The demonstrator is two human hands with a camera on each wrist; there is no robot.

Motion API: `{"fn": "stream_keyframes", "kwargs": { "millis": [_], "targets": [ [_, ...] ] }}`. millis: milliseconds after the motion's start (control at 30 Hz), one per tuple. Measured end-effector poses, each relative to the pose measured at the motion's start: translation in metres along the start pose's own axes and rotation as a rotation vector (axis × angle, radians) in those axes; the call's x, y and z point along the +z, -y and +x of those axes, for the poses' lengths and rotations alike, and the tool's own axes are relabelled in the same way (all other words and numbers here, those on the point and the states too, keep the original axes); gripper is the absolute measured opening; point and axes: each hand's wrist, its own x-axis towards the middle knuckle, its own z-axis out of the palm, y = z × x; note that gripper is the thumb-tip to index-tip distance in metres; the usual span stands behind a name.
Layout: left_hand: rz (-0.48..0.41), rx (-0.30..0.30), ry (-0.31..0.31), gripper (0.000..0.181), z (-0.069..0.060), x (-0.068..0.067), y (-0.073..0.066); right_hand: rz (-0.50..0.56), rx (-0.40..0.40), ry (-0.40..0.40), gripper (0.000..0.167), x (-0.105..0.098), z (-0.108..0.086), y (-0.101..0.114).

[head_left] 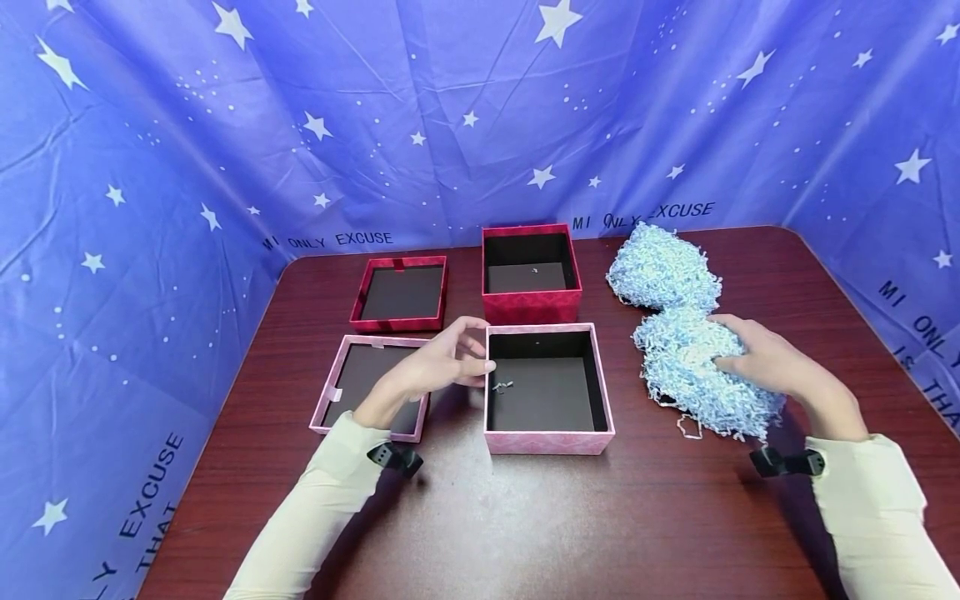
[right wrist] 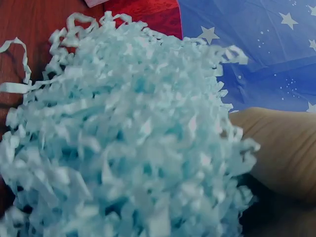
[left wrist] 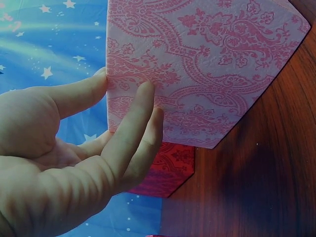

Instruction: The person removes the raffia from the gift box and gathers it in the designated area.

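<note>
A pink patterned box [head_left: 550,443] without its lid stands in the middle of the table, with a few paper scraps on its dark floor. My left hand [head_left: 442,364] holds its left wall, thumb at the rim and fingers against the outer side; the left wrist view shows this pink box [left wrist: 217,74] close up. At the right lies light blue shredded paper [head_left: 693,367] in two joined heaps. My right hand [head_left: 772,354] grips the nearer heap, its fingertips sunk out of sight. The shredded paper [right wrist: 128,133] fills most of the right wrist view.
Behind the pink box stands a red box [head_left: 531,307], open at the top, with a small scrap inside. To the left lie a red lid [head_left: 401,325] and a pink lid [head_left: 330,393], both hollow side up. A blue star-printed cloth [head_left: 450,108] surrounds the table [head_left: 525,533].
</note>
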Motion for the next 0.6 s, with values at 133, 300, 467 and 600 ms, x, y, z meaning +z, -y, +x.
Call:
{"fn": "stream_keyframes", "kwargs": {
  "millis": [133, 300, 467, 600],
  "targets": [
    [-0.006, 0.0, -0.004, 0.061, 0.001, 0.0, 0.001, -0.036, 0.014, 0.015, 0.073, -0.003, -0.001, 0.002],
    [0.006, 0.004, -0.005, 0.061, 0.002, 0.0, 0.001, -0.08, 0.083, 0.084, 0.087, -0.017, -0.004, 0.016],
    [0.163, 0.022, -0.025, 0.061, 0.001, -0.003, -0.001, -0.165, 0.103, 0.084, 0.093, -0.04, -0.004, 0.042],
    [0.418, 0.055, -0.047, 0.061, 0.0, -0.009, -0.008, -0.198, 0.089, 0.028, 0.085, -0.056, 0.003, 0.071]
  ]
}}
